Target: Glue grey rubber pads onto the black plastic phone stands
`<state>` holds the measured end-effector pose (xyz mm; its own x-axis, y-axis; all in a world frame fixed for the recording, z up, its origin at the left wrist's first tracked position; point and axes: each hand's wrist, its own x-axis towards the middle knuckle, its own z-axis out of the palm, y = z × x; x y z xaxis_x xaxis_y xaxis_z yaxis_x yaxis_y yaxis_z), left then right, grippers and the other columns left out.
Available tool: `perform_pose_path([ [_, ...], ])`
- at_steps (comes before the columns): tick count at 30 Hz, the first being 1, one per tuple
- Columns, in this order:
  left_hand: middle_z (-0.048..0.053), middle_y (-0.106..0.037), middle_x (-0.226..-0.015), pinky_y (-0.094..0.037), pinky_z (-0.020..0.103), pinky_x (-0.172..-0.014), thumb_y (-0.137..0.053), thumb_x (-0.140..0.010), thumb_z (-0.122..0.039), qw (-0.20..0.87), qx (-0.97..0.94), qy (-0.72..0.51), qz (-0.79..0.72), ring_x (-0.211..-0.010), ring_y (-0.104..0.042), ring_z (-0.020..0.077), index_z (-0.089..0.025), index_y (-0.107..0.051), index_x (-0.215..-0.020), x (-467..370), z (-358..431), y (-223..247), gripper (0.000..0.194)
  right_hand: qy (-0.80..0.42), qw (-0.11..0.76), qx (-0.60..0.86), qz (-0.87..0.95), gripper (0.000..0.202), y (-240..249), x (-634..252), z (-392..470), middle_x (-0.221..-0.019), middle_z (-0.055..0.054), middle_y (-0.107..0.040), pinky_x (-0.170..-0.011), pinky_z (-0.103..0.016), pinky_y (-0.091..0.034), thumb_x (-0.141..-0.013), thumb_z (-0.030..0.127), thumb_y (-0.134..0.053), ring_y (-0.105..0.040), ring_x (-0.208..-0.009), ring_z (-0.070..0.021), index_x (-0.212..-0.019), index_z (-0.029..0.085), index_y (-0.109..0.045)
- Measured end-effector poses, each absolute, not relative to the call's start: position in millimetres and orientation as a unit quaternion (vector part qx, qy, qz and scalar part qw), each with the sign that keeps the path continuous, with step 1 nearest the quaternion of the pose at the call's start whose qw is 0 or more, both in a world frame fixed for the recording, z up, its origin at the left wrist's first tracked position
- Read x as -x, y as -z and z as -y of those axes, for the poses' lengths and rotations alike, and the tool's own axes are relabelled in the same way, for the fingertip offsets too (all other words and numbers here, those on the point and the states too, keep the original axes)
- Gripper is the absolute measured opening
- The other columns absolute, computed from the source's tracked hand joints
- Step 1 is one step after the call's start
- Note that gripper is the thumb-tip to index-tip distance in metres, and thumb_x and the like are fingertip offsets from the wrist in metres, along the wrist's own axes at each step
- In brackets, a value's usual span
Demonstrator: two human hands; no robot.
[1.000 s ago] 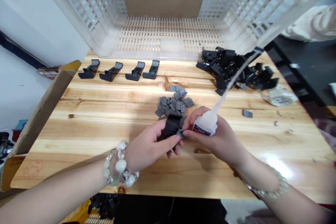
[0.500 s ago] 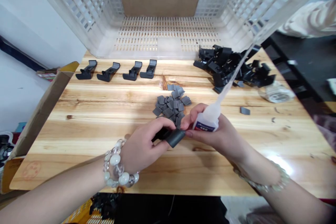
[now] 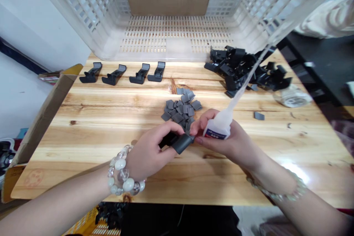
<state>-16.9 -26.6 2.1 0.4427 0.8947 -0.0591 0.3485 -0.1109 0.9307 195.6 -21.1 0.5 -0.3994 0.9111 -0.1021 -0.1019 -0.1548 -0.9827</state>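
My left hand is closed around a black plastic bracket, whose smooth curved end faces me. In my right hand is a white glue bottle with a blue and red label and a long thin nozzle slanting up to the right. The thumb and forefinger of that hand also press at the bracket's right edge; whether they pinch a small piece there is hidden. Just beyond my hands lies a heap of small grey pads on the wooden table.
Several black brackets stand in a row at the back left. A pile of black brackets lies back right, near a roll of tape and a single grey pad. A white plastic crate borders the far edge.
The bracket has shifted slightly left and up with my left hand. My right hand stays nearly still at its edge, with the bottle in its grasp.
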Motion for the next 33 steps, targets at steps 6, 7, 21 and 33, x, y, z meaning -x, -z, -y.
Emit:
perform_pose_path([
  [6,0.003,-0.066,-0.078,-0.055,0.034,-0.072,-0.064,-0.084,-0.037,0.727,-0.482,-0.235,-0.428,-0.073,-0.065,0.0175,-0.018,-0.054,-0.106,9,30,-1,0.030,-0.609,0.392,0.429,0.540,0.023,-2,-194,22,-0.083,-0.001,-0.065,-0.068,-0.030,-0.051,-0.076,0.024,-0.074,-0.061,-0.074,-0.0147,-0.083,0.022,-0.052],
  [7,0.004,-0.066,-0.081,-0.056,0.035,-0.072,-0.066,-0.083,-0.037,0.756,-0.453,-0.229,-0.413,-0.075,-0.066,0.0181,-0.017,-0.053,-0.108,8,30,-1,0.035,-0.608,0.397,0.433,0.534,0.024,-2,-193,22,-0.082,-0.001,-0.065,-0.067,-0.030,-0.051,-0.076,0.024,-0.075,-0.061,-0.072,-0.0142,-0.083,0.022,-0.052],
  [21,0.007,-0.063,-0.100,-0.055,0.038,-0.086,-0.064,-0.087,-0.033,0.772,-0.494,-0.168,-0.364,-0.091,-0.065,0.0192,-0.021,-0.043,-0.127,11,34,6,0.047,-0.604,0.354,0.440,0.562,0.019,-3,-186,28,-0.077,0.000,-0.064,-0.054,-0.025,-0.048,-0.077,0.025,-0.073,-0.058,-0.060,-0.0118,-0.081,0.022,-0.054],
  [33,0.005,-0.065,-0.084,-0.061,0.037,-0.076,-0.055,-0.090,-0.042,0.790,-0.419,-0.214,-0.394,-0.081,-0.069,0.0206,-0.021,-0.055,-0.111,4,32,-1,0.029,-0.495,0.385,0.485,0.609,0.017,1,-187,32,-0.084,-0.002,-0.062,-0.064,-0.030,-0.048,-0.080,0.028,-0.070,-0.059,-0.074,-0.0160,-0.084,0.024,-0.055],
])
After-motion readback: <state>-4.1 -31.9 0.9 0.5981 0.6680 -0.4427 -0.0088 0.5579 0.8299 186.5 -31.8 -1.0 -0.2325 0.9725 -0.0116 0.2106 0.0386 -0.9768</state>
